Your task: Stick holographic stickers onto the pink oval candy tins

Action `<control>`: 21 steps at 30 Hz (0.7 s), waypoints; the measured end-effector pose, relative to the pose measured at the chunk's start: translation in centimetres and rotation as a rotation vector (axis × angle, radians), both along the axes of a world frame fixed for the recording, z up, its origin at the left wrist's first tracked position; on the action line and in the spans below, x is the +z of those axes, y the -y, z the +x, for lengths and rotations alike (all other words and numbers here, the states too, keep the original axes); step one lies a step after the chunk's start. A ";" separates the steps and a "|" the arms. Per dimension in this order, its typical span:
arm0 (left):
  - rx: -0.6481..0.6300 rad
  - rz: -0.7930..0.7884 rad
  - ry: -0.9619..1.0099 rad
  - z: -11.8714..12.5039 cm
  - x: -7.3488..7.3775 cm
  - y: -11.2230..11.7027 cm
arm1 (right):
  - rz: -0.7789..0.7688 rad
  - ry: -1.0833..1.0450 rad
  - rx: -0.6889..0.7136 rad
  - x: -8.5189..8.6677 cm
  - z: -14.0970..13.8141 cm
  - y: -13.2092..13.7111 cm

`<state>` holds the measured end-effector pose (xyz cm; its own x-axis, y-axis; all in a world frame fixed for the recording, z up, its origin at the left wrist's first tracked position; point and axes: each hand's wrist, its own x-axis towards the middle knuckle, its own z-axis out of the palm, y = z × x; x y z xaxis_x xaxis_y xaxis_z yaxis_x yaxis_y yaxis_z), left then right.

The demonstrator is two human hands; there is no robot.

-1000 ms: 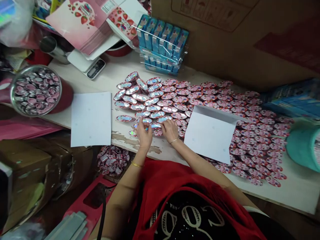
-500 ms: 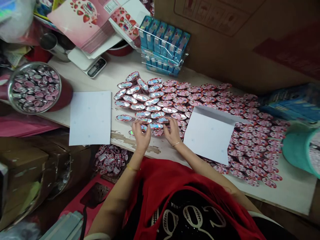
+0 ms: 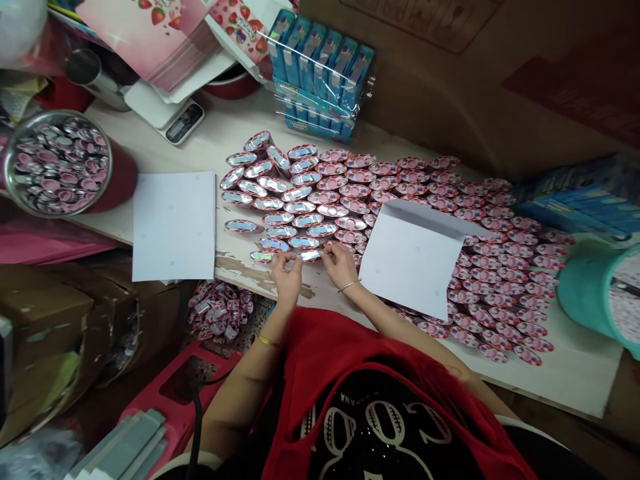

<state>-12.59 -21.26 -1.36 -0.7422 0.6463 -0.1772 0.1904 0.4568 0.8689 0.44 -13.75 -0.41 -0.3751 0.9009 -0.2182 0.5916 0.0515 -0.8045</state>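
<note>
Rows of small red-and-pink oval packs stand on the white table. Those at the left show shiny silver tops; many at the right have a pink disc on top. In the front row, my left hand has its thumb and fingers pinched at the left end of a silver-topped oval pack. My right hand pinches at that pack's other end. The fingertips partly cover it. A white open-sided paper box or folded sheet lies on the packs right of my right hand.
Left on the table lie a white sheet stack and a red pot of silver-and-pink pieces. Behind are a digital scale, pink printed cards and wrapped blue boxes. A turquoise bucket stands right; brown cardboard rises behind.
The view has shifted slightly. My hands have gone from a silver-topped pack in the front rows to one nearer the table's front edge, fingers closing at its ends.
</note>
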 end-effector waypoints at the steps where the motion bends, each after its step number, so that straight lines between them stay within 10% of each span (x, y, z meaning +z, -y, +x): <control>1: -0.011 -0.034 -0.051 0.1 -0.2 0.0 | 0.046 0.067 0.041 0.0 0.0 0.0; 14: -0.145 -0.306 -0.361 0.8 -0.2 0.0 | 0.108 0.286 0.171 -0.5 -0.4 0.3; 18: -0.136 -0.186 -0.375 0.1 0.4 -0.6 | 0.261 0.227 0.202 2.4 1.7 -2.2; 21: -0.216 0.004 -0.365 0.6 1.3 -4.0 | 0.491 0.352 -0.022 5.9 7.5 -7.6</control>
